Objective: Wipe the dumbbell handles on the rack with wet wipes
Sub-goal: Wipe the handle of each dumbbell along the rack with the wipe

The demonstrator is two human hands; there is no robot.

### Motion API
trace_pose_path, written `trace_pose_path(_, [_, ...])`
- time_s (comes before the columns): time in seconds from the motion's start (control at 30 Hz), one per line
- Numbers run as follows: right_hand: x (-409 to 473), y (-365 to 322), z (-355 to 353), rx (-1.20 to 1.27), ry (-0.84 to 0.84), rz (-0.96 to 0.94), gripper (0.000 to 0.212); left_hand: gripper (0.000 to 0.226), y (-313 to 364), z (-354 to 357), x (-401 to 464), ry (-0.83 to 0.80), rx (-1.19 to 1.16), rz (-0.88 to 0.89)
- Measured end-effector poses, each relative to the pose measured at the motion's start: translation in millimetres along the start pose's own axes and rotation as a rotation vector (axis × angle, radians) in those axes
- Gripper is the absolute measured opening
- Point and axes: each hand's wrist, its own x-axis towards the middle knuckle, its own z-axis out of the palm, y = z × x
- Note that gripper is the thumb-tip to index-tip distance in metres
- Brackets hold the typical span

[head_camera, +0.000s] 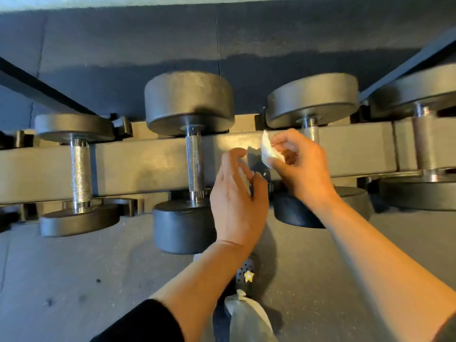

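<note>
Several black dumbbells lie across the grey rack, their knurled metal handles pointing away from me. My right hand pinches a crumpled white wet wipe just left of the third dumbbell's handle, which it partly hides. My left hand is curled around something small and pale that I cannot make out, right of the middle dumbbell's handle. A further handle stands at the left and another handle at the right.
Grey rubber floor lies under the rack. A dark perforated shoe with a yellow star charm and a pale plastic bag show below my hands. Dark rack struts angle up at both sides.
</note>
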Motion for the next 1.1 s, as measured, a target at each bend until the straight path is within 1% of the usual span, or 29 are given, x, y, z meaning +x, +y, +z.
trace_pose_path(0.07, [6.5,4.6,-20.4,-0.188,-0.010,-0.057,0.027,0.027,3.9,19.0,0.4,-0.076,-0.040,0.020])
trace_pose_path(0.17, [14.9,13.5,-39.8,-0.487,-0.003,-0.185,0.030,0.029,2.3,39.7,-2.1,-0.172,-0.065,0.011])
trace_pose_path(0.27, [21.7,20.6,-43.5,-0.678,-0.038,-0.371,0.026,0.032,-5.0,50.1,-8.2,-0.215,-0.097,0.023])
trace_pose_path(0.33, [27.1,25.0,-40.6,-0.779,-0.084,-0.449,0.027,0.034,-13.3,52.2,-12.8,-0.249,-0.120,-0.003])
trace_pose_path(0.47, [35.3,35.5,-36.7,-0.914,-0.156,-0.474,0.025,0.039,-28.2,49.8,-16.5,-0.290,-0.208,-0.105])
trace_pose_path(0.57, [37.6,35.5,-37.5,-1.028,-0.233,-0.489,0.025,0.044,-30.1,48.3,-14.5,-0.375,-0.253,-0.114])
trace_pose_path(0.7, [32.3,25.8,-41.6,-1.185,-0.298,-0.472,0.017,0.053,-29.2,47.1,-14.2,-0.386,-0.292,-0.123])
trace_pose_path(0.83, [30.2,23.5,-45.4,-1.286,-0.426,-0.508,0.032,0.061,-30.0,46.6,-17.1,-0.402,-0.313,-0.136])
trace_pose_path(0.87, [29.0,24.7,-45.7,-1.266,-0.454,-0.490,0.029,0.061,-30.2,46.5,-17.5,-0.405,-0.315,-0.136])
trace_pose_path(0.93, [25.1,27.0,-46.6,-1.101,-0.437,-0.398,0.019,0.061,-30.9,46.2,-18.1,-0.410,-0.323,-0.133])
trace_pose_path(1.0, [18.4,30.4,-48.3,-0.971,-0.414,-0.313,0.019,0.060,-30.9,45.7,-18.6,-0.414,-0.331,-0.129])
trace_pose_path(1.1, [13.5,31.5,-48.6,-0.961,-0.398,-0.315,0.020,0.059,-31.1,45.0,-19.3,-0.411,-0.333,-0.115])
